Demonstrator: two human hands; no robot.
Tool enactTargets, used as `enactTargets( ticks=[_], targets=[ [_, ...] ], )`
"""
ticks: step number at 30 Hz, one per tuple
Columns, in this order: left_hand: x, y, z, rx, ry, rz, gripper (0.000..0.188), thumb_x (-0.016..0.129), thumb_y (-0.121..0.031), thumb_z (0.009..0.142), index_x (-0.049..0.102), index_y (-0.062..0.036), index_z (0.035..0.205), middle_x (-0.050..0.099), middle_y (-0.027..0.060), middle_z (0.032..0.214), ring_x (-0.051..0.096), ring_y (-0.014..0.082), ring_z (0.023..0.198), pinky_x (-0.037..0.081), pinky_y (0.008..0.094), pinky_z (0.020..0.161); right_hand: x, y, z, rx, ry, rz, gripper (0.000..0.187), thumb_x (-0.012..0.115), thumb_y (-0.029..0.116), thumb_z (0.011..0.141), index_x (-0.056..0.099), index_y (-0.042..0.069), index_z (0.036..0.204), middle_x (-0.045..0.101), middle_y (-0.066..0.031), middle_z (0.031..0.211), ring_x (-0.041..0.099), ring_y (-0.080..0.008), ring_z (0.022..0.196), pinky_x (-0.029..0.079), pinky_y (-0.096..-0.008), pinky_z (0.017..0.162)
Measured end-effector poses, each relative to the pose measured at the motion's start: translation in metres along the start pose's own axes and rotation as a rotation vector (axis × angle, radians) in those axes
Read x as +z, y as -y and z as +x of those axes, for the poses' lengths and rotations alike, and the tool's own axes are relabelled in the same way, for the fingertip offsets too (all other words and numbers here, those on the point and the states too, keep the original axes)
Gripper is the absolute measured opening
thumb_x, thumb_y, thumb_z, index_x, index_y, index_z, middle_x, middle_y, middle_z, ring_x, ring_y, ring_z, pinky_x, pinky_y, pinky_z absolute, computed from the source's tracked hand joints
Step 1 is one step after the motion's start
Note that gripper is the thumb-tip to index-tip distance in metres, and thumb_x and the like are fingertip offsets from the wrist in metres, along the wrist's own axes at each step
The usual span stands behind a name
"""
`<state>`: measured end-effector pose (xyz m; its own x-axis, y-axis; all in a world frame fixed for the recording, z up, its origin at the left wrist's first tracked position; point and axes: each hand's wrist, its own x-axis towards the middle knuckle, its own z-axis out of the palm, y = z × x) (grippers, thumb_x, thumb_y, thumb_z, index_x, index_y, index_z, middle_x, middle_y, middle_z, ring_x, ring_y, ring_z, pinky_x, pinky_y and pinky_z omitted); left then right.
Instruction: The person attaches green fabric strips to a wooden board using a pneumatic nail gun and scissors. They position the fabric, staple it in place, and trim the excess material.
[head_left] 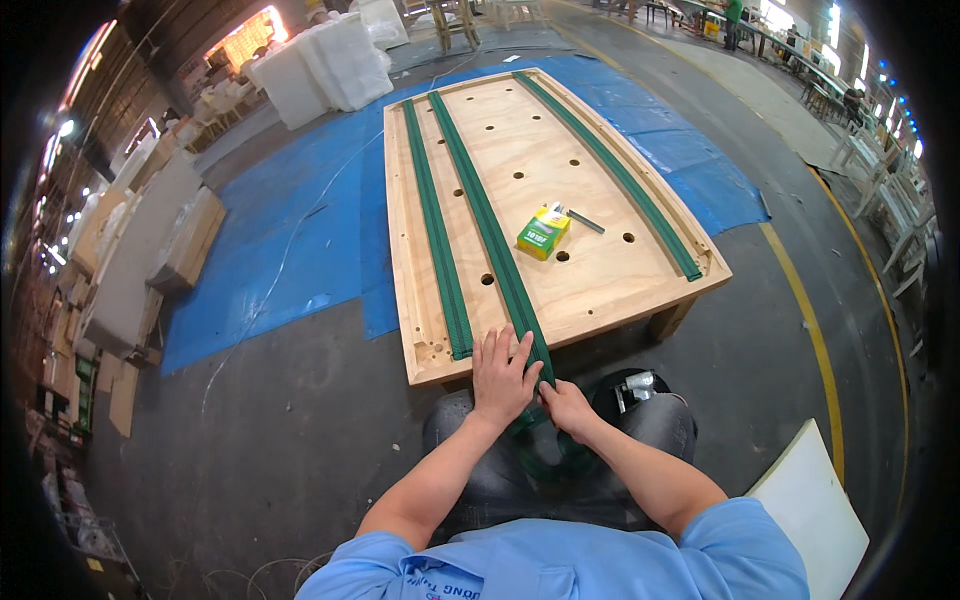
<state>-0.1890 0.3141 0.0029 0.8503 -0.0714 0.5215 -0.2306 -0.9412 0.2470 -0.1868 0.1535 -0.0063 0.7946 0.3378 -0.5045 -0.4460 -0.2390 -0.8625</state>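
Note:
A large wooden frame with a plywood panel (600,290) full of round holes stands in front of me. Three green webbing straps run along it: a left strap (432,230), a middle strap (490,220) and a right strap (620,175). My left hand (502,380) lies flat with fingers spread at the near edge, pressing on the middle strap. Just right of it, my right hand (568,408) is closed on that strap where it hangs over the edge. More green webbing lies in my lap, partly hidden by my arms.
A green and yellow box (544,232) and a strip of staples (586,221) lie on the panel. A silver tool (637,388) rests by my right knee. Blue sheeting (270,260) covers the floor around the frame. White foam (815,505) leans at the lower right.

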Motion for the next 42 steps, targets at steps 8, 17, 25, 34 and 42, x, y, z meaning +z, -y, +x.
enactTargets(
  ticks=[8,17,25,34,42],
  targets=[
    [0.004,-0.001,0.012,-0.033,-0.014,-0.004,0.048,0.072,-0.031,0.096,0.068,-0.0181,0.142,0.063,0.0141,0.132,0.057,0.0350,0.122,0.039,0.0514,0.110,-0.001,-0.007,0.008,-0.020,0.009,-0.052,0.036,0.050,0.030,0.115,0.064,0.005,0.092,0.056,0.0007,0.074,0.046,-0.0109,0.065,0.039,-0.0318,0.061],
    [-0.002,0.007,0.013,-0.008,0.038,-0.059,0.047,0.071,-0.025,0.097,0.068,-0.0124,0.142,0.064,0.0147,0.130,0.058,0.0338,0.121,0.040,0.0487,0.107,0.001,-0.010,0.004,-0.063,0.016,-0.119,0.035,0.052,0.028,0.114,0.063,0.005,0.091,0.055,0.0006,0.074,0.048,-0.0117,0.066,0.040,-0.0320,0.061],
    [-0.014,0.009,0.011,0.027,0.064,-0.101,0.049,0.072,-0.031,0.096,0.068,-0.0122,0.141,0.064,0.0192,0.130,0.057,0.0368,0.125,0.041,0.0494,0.110,-0.006,-0.024,-0.022,0.025,0.065,-0.144,0.038,0.051,0.030,0.113,0.065,0.002,0.092,0.061,-0.0041,0.076,0.057,-0.0171,0.071,0.047,-0.0379,0.069],
    [-0.013,0.014,0.012,0.046,0.064,-0.054,0.049,0.072,-0.033,0.097,0.068,-0.0146,0.142,0.063,0.0190,0.129,0.058,0.0364,0.121,0.041,0.0513,0.110,-0.013,-0.047,-0.055,0.065,0.126,-0.202,0.039,0.051,0.031,0.113,0.064,0.002,0.090,0.061,-0.0044,0.075,0.057,-0.0172,0.069,0.048,-0.0365,0.068],
    [-0.004,0.010,0.009,-0.010,0.033,-0.056,0.049,0.074,-0.026,0.095,0.067,-0.0156,0.143,0.062,0.0184,0.124,0.057,0.0384,0.114,0.045,0.0501,0.102,-0.015,-0.044,-0.034,0.124,0.163,-0.105,0.037,0.051,0.027,0.114,0.064,0.002,0.089,0.060,-0.0038,0.073,0.058,-0.0168,0.068,0.049,-0.0362,0.068]
  ],
)
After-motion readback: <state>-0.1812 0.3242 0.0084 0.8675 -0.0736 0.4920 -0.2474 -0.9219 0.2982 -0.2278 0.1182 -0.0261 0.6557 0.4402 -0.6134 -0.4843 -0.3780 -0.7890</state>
